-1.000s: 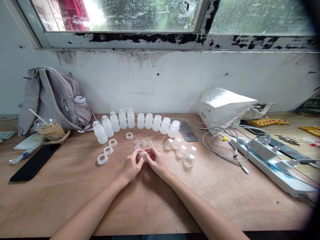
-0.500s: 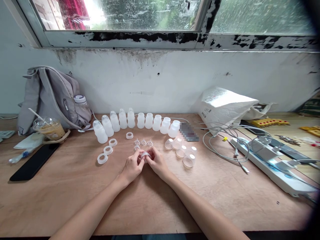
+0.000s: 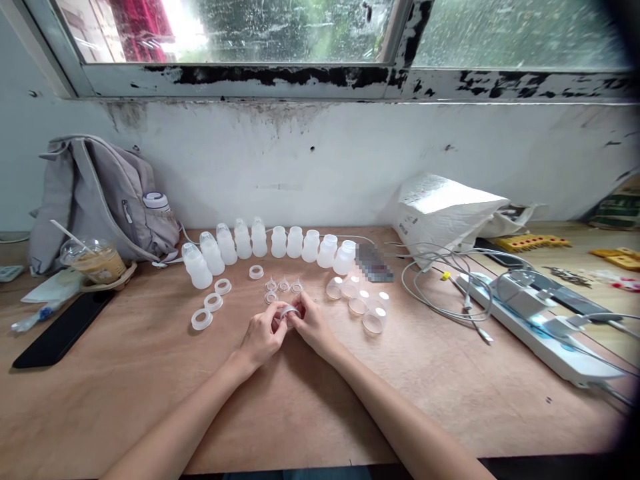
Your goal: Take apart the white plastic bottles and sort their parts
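Note:
Between my left hand point(image 3: 263, 333) and my right hand point(image 3: 311, 325) is a white bottle collar ring point(image 3: 289, 311), gripped by the fingers of both. Whether a nipple sits inside it is hidden by my fingers. Just beyond them lie several clear bottle nipples point(image 3: 283, 285). To the left are three white collar rings point(image 3: 213, 302), and one more ring point(image 3: 256, 272) lies farther back. Several clear domed caps point(image 3: 359, 304) stand right of my right hand. Behind everything, frosted baby bottles point(image 3: 311, 247) form a curved row; those on the left wear caps, those on the right are uncapped.
At left are a black phone point(image 3: 65, 328), an iced coffee cup point(image 3: 97, 261) and a grey backpack point(image 3: 95, 200). At right, cables point(image 3: 425, 293), a power strip point(image 3: 535, 333) and a white bag point(image 3: 445, 213) lie on the wooden table point(image 3: 300, 420).
The view has shifted slightly, moving the scene a little left in the picture. Both hands still hold the collar ring in nearly the same place.

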A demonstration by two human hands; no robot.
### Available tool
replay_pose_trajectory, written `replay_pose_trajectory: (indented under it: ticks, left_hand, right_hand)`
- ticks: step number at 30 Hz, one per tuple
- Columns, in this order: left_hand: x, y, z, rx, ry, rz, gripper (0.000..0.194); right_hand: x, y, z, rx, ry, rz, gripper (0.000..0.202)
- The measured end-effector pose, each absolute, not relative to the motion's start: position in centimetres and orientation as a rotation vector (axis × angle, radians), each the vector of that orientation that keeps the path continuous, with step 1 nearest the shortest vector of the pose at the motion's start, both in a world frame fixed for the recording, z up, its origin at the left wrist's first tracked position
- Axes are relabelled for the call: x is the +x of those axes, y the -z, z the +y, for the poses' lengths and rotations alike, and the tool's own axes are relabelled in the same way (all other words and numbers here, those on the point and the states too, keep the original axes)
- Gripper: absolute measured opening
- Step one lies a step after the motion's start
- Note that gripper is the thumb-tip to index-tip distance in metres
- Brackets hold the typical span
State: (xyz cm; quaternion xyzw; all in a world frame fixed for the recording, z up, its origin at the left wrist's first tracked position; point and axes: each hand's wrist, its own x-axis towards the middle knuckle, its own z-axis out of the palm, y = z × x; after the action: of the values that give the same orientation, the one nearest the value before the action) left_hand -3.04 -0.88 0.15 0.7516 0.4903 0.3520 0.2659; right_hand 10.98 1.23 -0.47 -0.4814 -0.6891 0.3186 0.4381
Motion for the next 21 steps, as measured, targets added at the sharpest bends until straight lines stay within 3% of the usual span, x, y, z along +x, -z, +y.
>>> replay_pose_trajectory:
  ticks: [21]
  left_hand:
    - [-2.95, 0.16, -0.92, 2.100, -0.944, 1.446, 0.019]
  right_hand:
    - [10.45, 0.67, 1.00, -1.231, -0.710, -1.736, 0.013]
